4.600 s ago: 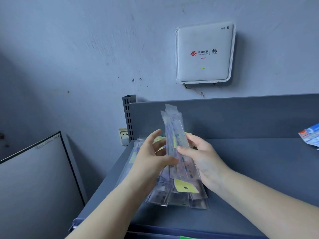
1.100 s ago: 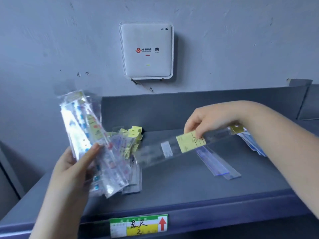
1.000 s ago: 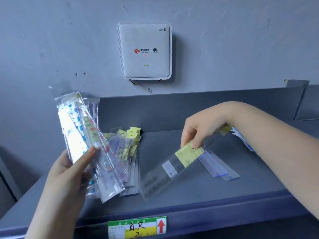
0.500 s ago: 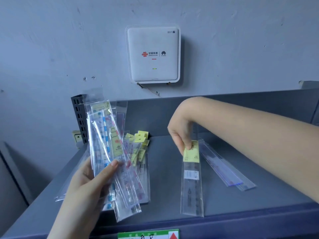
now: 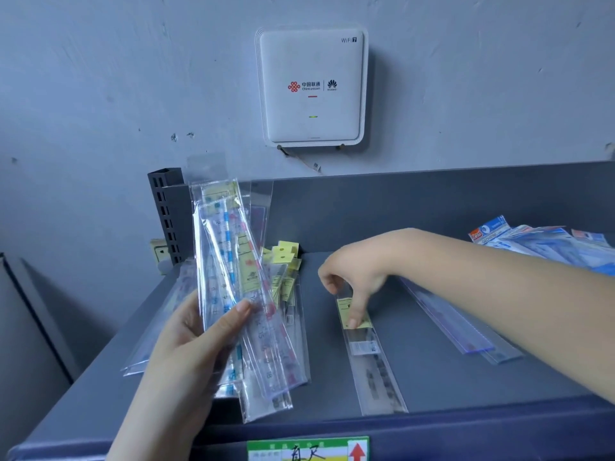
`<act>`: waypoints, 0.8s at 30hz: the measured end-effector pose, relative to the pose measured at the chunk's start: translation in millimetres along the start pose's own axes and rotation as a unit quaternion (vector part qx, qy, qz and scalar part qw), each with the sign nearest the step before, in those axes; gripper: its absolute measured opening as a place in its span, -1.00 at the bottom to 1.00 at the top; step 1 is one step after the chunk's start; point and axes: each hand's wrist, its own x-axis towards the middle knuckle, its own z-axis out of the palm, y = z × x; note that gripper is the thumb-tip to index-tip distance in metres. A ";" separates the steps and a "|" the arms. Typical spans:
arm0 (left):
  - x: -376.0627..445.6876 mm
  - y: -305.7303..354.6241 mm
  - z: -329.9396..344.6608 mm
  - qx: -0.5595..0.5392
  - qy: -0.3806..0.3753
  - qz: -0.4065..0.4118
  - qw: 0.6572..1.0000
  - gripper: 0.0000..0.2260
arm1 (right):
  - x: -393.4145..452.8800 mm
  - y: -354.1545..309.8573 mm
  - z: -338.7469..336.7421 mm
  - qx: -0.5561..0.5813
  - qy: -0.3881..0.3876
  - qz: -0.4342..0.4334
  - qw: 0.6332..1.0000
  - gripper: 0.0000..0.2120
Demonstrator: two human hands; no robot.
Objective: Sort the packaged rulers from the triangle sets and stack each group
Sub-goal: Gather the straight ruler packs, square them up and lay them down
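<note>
Head view, as I log it from my station: one grey metal shelf [image 5: 432, 367], contents as follows. Left hand [image 5: 196, 347], raised above the shelf's left part, fingers and thumb curled round a fanned bundle of packaged rulers [image 5: 233, 281], clear sleeves standing near upright, yellow and blue print showing through. Beneath and behind that bundle, a loose pile of further sleeves [image 5: 286, 294] with yellow header cards lies flat on the shelf. Right hand [image 5: 352, 277], reaching in from the right, fingertips curled down and pressing the yellow label of a single packaged ruler [image 5: 372, 357], which lies flat near the shelf's middle, its long side running toward the front edge. To the right, well apart, two longer clear sleeves [image 5: 466, 331] lie overlapped at a slant. Far right rear: a heap of blue-and-white packets [image 5: 539, 241]; I cannot tell their contents. Front lip carries a green-and-yellow label [image 5: 307, 450]. On the wall above, a white WiFi unit [image 5: 311, 86].
</note>
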 end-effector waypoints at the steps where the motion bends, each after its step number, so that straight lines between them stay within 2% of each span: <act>1: 0.4 -0.1 0.0 0.003 0.001 0.002 1.000 -0.29 | -0.6 0.9 1.1 0.006 0.000 0.002 1.000 -0.52; 4: -1.1 0.8 1.2 0.037 0.003 0.005 0.999 -0.31 | -8.9 -0.4 1.9 0.011 0.023 0.004 1.000 -0.53; 6: -2.0 1.7 1.9 0.051 0.002 0.010 0.999 -0.36 | -22.3 -8.0 0.3 0.039 0.098 -0.002 0.994 -0.57; 8: -1.4 2.2 3.8 0.034 -0.010 0.011 0.999 -0.50 | -43.3 -25.7 -2.3 0.158 0.183 -0.013 0.970 -0.62; 10: -1.4 1.4 9.7 0.037 -0.014 0.008 0.999 -0.68 | -66.6 -49.1 -2.3 0.304 0.220 -0.036 0.926 -0.59; 11: -2.0 1.4 14.3 0.045 -0.011 0.009 0.999 -0.70 | -76.4 -58.9 0.4 0.359 0.231 -0.040 0.904 -0.57; 13: -2.5 -0.1 24.8 0.067 -0.019 0.007 0.998 -0.69 | -87.8 -71.0 11.6 0.435 0.258 -0.037 0.862 -0.67; 16: -4.9 -4.0 40.6 0.087 -0.032 -0.012 0.996 -0.70 | -90.3 -73.2 34.5 0.546 0.310 -0.007 0.778 -0.86; 19: -5.2 -10.4 49.4 0.079 -0.039 -0.036 0.995 -0.69 | -92.1 -67.0 53.0 0.611 0.347 0.027 0.711 -0.88; 21: -4.8 -10.7 50.7 0.066 -0.042 -0.036 0.996 -0.77 | -98.8 -57.1 62.0 0.630 0.381 0.049 0.675 -0.88; 24: -5.0 -10.3 50.5 0.057 -0.046 -0.039 0.997 -0.76 | -117.9 -31.7 74.3 0.601 0.450 0.124 0.649 -0.91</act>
